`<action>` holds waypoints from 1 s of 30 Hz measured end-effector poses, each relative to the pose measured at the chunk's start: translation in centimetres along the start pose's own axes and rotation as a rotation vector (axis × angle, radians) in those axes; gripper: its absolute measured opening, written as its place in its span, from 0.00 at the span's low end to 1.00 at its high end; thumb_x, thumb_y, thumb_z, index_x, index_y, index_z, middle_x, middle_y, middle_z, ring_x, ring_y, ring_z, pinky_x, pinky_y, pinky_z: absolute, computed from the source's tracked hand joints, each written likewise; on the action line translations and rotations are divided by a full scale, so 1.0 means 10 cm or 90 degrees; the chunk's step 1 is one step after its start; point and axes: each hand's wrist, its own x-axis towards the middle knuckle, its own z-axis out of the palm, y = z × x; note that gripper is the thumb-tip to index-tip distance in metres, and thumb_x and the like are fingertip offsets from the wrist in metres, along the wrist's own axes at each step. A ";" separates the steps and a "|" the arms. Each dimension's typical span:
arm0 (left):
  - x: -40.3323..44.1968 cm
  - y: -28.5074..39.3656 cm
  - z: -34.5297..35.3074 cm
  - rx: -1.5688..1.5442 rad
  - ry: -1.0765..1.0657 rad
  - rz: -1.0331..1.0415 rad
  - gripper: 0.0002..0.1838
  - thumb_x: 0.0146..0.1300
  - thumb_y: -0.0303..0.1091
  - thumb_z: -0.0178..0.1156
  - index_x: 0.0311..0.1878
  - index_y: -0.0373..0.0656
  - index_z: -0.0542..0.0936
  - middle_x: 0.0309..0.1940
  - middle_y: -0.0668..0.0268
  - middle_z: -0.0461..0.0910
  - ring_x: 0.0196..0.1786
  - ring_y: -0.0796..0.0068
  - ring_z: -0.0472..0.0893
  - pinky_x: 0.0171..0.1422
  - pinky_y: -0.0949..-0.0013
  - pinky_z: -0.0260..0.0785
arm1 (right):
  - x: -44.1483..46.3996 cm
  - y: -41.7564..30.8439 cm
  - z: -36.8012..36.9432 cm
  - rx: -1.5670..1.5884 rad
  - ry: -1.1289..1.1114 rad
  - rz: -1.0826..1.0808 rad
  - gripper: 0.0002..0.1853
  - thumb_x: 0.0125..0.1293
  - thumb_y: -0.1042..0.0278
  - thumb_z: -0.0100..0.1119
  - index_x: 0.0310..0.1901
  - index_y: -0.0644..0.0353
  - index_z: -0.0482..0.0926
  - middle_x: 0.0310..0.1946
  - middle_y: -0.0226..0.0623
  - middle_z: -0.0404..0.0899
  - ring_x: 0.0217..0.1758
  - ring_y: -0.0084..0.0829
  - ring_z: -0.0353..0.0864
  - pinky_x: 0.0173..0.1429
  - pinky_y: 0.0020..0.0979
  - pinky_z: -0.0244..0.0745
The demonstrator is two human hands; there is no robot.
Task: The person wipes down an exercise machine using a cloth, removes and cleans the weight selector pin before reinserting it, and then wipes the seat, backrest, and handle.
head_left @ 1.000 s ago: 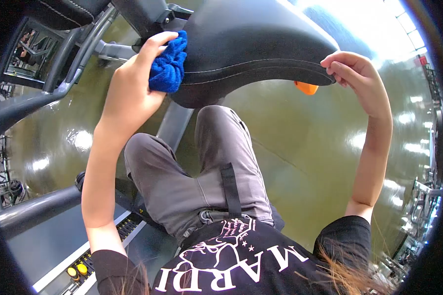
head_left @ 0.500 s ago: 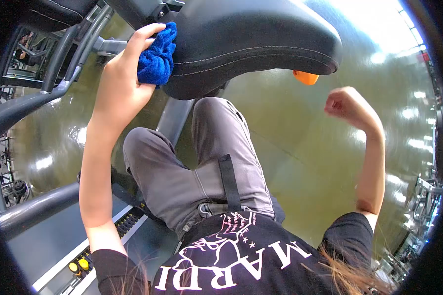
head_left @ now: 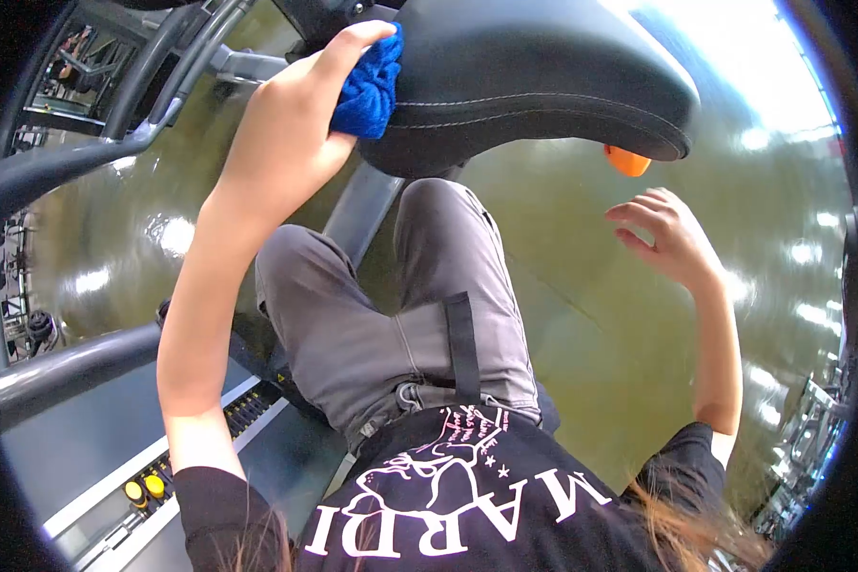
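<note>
A bunched blue cloth (head_left: 369, 91) is gripped in my left hand (head_left: 286, 133), thumb on its upper side. The cloth presses against the left end of a black padded seat (head_left: 534, 71) with white stitching. My right hand (head_left: 667, 229) hangs in the air to the right, below the seat's right end. Its fingers are apart and slightly curled, with nothing in them. An orange knob (head_left: 627, 160) shows under the seat's right end, a little above that hand.
Grey metal tubes (head_left: 57, 172) of the exercise machine run along the left. A thick dark bar (head_left: 76, 367) and a panel with yellow knobs (head_left: 145, 489) lie at lower left. Below the seat are my knees (head_left: 439, 214). Shiny greenish floor (head_left: 601, 334) spreads to the right.
My left hand and the cloth have shifted right in view, as has the seat. My right hand has gone from a closed curl to loosely spread fingers and sits slightly lower.
</note>
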 end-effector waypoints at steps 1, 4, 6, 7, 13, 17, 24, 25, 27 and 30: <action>0.00 -0.01 0.01 0.012 0.000 -0.005 0.34 0.43 0.14 0.50 0.58 0.50 0.67 0.48 0.51 0.76 0.56 0.56 0.74 0.56 0.63 0.66 | 0.09 -0.09 -0.03 0.004 0.007 -0.023 0.08 0.52 0.76 0.58 0.36 0.59 0.77 0.28 0.35 0.77 0.35 0.37 0.74 0.44 0.36 0.69; -0.02 -0.04 0.02 -0.003 0.007 -0.003 0.33 0.44 0.15 0.52 0.58 0.49 0.66 0.48 0.52 0.75 0.56 0.56 0.74 0.57 0.63 0.66 | 0.39 -0.29 -0.19 -0.011 0.040 -0.089 0.07 0.52 0.76 0.59 0.34 0.61 0.77 0.28 0.37 0.77 0.35 0.39 0.75 0.42 0.36 0.70; -0.03 -0.06 0.02 -0.041 0.015 -0.005 0.33 0.45 0.15 0.52 0.58 0.48 0.65 0.48 0.52 0.76 0.56 0.56 0.74 0.56 0.63 0.67 | 0.62 -0.41 -0.29 -0.043 0.076 -0.126 0.05 0.54 0.74 0.58 0.33 0.62 0.76 0.29 0.39 0.76 0.37 0.40 0.75 0.40 0.38 0.71; -0.04 -0.08 0.02 -0.076 0.032 0.005 0.33 0.45 0.16 0.53 0.58 0.48 0.65 0.48 0.53 0.76 0.56 0.58 0.74 0.56 0.64 0.67 | 0.76 -0.46 -0.29 -0.025 0.148 -0.146 0.06 0.53 0.74 0.59 0.34 0.62 0.76 0.30 0.39 0.77 0.39 0.41 0.76 0.43 0.38 0.72; -0.07 0.00 0.02 -0.142 0.127 -0.028 0.31 0.47 0.19 0.58 0.58 0.46 0.65 0.48 0.58 0.77 0.52 0.65 0.77 0.55 0.67 0.68 | 1.39 -0.92 -0.21 -0.054 0.276 -0.255 0.32 0.48 0.65 0.67 0.58 0.48 0.68 0.57 0.38 0.67 0.60 0.41 0.65 0.63 0.40 0.61; -0.06 0.10 -0.10 -0.232 0.118 -0.024 0.27 0.49 0.23 0.57 0.55 0.40 0.65 0.49 0.54 0.72 0.53 0.61 0.73 0.56 0.63 0.65 | 1.71 -1.00 -0.08 0.022 0.309 -0.310 0.28 0.45 0.69 0.66 0.52 0.51 0.69 0.49 0.39 0.71 0.54 0.42 0.69 0.59 0.39 0.66; -0.06 -0.14 -0.19 -0.087 0.066 0.094 0.25 0.51 0.30 0.63 0.54 0.42 0.71 0.54 0.60 0.72 0.56 0.68 0.72 0.61 0.64 0.62 | 1.73 -0.81 -0.19 -0.022 0.286 -0.331 0.21 0.42 0.80 0.60 0.42 0.57 0.70 0.48 0.41 0.72 0.56 0.43 0.69 0.59 0.39 0.65; -0.09 -0.24 -0.11 -0.076 0.066 0.126 0.25 0.51 0.30 0.62 0.54 0.42 0.71 0.54 0.60 0.72 0.55 0.68 0.73 0.61 0.65 0.62 | 1.72 -0.81 -0.19 -0.056 0.281 -0.357 0.20 0.42 0.77 0.61 0.41 0.57 0.70 0.48 0.41 0.72 0.57 0.44 0.69 0.60 0.40 0.64; -0.17 -0.24 0.03 -0.140 0.058 0.081 0.23 0.51 0.27 0.62 0.53 0.41 0.71 0.53 0.59 0.73 0.54 0.65 0.74 0.59 0.66 0.64 | 1.65 -0.89 -0.13 -0.026 0.261 -0.347 0.20 0.42 0.75 0.63 0.40 0.57 0.69 0.50 0.40 0.71 0.59 0.44 0.67 0.63 0.41 0.62; -0.31 -0.21 0.22 -0.155 0.158 0.062 0.22 0.50 0.23 0.61 0.50 0.40 0.72 0.49 0.59 0.75 0.52 0.63 0.75 0.58 0.66 0.65 | 1.64 -0.98 -0.04 -0.042 0.281 -0.344 0.23 0.42 0.71 0.66 0.43 0.57 0.70 0.50 0.38 0.71 0.59 0.43 0.67 0.62 0.40 0.64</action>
